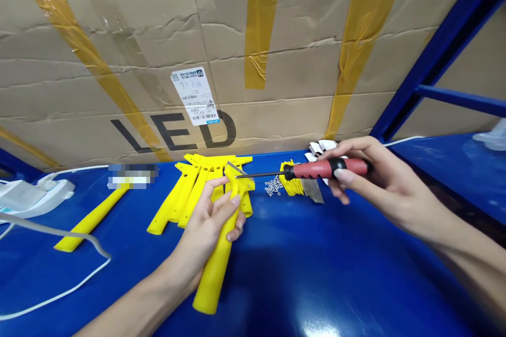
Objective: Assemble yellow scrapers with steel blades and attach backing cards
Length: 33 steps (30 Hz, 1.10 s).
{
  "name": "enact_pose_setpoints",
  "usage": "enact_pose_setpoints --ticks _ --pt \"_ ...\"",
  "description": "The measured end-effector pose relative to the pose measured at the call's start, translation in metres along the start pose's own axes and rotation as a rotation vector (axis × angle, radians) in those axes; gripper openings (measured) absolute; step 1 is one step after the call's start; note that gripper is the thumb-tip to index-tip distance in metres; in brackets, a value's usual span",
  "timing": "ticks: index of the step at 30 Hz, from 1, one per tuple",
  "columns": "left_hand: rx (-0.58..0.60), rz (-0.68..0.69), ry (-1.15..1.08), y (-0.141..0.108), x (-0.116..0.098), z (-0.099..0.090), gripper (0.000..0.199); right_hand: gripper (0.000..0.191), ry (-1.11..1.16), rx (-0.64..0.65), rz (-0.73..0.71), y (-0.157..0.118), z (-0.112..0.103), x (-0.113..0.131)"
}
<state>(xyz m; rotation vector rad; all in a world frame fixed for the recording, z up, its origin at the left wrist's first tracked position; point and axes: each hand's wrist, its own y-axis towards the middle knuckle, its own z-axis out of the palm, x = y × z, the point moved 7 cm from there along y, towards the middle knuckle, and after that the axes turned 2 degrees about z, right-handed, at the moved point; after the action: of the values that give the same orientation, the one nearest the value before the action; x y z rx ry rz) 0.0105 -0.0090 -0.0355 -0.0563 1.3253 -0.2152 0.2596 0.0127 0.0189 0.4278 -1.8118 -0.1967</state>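
Largest was the cardboard box [292, 37], standing behind our blue tabletop [316, 253]; in front of it lay the pile of yellow handles [168, 205], which we judged as left to do, for we saw no blades fixed on them; apart, at the left, lay a single yellow-handled tool [95, 216], its head blurred, perhaps one finished piece; between these and us was the yellow handle [219, 268] in hand, above the tabletop, and we judged it half done; our left hand [215, 213] had its fingers wrapped around it below the head; our right hand [379, 179] gripped the red screwdriver [328, 168] with thumb and fingers, its tip at the head, though we could not tell if it touched a screw; near the box waited grey blades [313, 189], small yellow parts [291, 181] and, smallest, loose metal fasteners [271, 188], seemingly unused.
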Motion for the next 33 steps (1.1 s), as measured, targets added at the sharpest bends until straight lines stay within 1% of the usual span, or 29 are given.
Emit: enact_pose_setpoints --ticks 2,4,5,7,9,12,16,18,21,23,26,28,29,31,33 --pt "0.004 0.004 0.016 0.000 0.001 0.001 0.049 0.024 -0.101 -0.091 0.003 0.000 -0.004 0.000" --pt "0.012 0.014 0.031 0.000 0.001 0.001 0.046 0.026 -0.140 -0.134 0.019 0.000 -0.006 -0.002" --pt "0.016 0.021 0.037 -0.001 0.001 0.002 0.045 0.025 -0.105 -0.120 0.020 0.000 -0.006 -0.003" --pt "0.021 0.036 0.051 -0.002 -0.001 0.003 0.043 0.023 0.017 -0.044 0.009 0.001 -0.003 -0.003" --pt "0.022 0.048 0.062 -0.003 -0.004 0.004 0.041 0.028 0.074 -0.003 -0.028 0.001 -0.003 0.000" --pt "0.027 0.056 0.080 -0.004 -0.005 0.005 0.039 0.020 -0.019 -0.046 -0.046 -0.001 -0.004 0.004" --pt "0.040 0.059 0.095 -0.005 -0.002 0.005 0.039 0.025 -0.125 -0.101 0.028 0.000 -0.006 0.000" --pt "0.046 0.053 0.100 -0.005 0.000 0.005 0.040 0.025 -0.123 -0.086 0.008 0.002 -0.007 0.000" --pt "0.050 0.054 0.104 -0.005 0.000 0.005 0.041 0.024 -0.143 -0.028 -0.049 0.002 -0.007 0.003" --pt "0.048 0.062 0.099 -0.005 -0.002 0.006 0.042 0.025 -0.184 -0.026 -0.057 0.001 -0.007 0.004" --pt "0.032 0.090 0.093 -0.005 -0.008 0.005 0.043 0.031 -0.230 -0.037 0.010 0.000 -0.005 -0.001" --pt "0.030 0.107 0.095 -0.006 -0.011 0.005 0.044 0.036 -0.209 -0.043 0.062 0.000 -0.003 -0.005" --pt "0.032 0.110 0.096 -0.006 -0.012 0.005 0.044 0.034 -0.187 -0.059 0.062 0.000 -0.003 -0.006" --pt "0.031 0.103 0.096 -0.005 -0.011 0.004 0.044 0.025 -0.153 -0.102 -0.018 -0.001 -0.004 -0.001" --pt "0.018 0.088 0.087 -0.004 -0.010 0.003 0.044 0.026 -0.167 -0.123 -0.155 -0.002 -0.006 0.007"
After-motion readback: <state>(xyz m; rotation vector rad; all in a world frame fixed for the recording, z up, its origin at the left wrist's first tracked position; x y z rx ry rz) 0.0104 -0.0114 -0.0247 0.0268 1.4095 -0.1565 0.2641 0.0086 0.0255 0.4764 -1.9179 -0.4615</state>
